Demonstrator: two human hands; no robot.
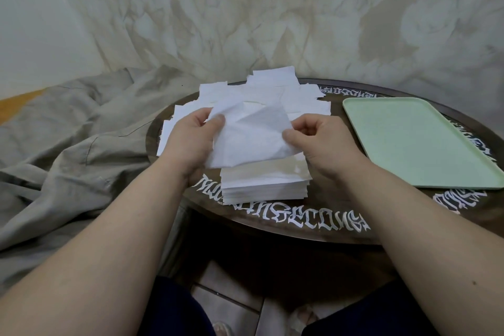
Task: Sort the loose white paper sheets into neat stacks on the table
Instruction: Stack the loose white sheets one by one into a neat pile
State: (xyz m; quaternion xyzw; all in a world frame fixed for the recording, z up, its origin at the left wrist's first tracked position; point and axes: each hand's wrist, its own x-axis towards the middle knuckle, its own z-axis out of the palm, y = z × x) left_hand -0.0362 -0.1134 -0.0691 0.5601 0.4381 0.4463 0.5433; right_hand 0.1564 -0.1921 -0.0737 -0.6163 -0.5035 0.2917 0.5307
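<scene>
A creased white paper sheet hangs above the table, pinched on both sides. My left hand grips its left edge and my right hand grips its right edge. Directly under the sheet stands a neat stack of white sheets near the table's front edge. Behind my hands a loose pile of white sheets spreads over the far left part of the round dark table; my hands and the held sheet hide part of it.
A pale green tray lies on the right side of the table. White lettering runs around the table rim. A crumpled grey cloth lies to the left, and a draped sheet hangs behind. My knees are below the table edge.
</scene>
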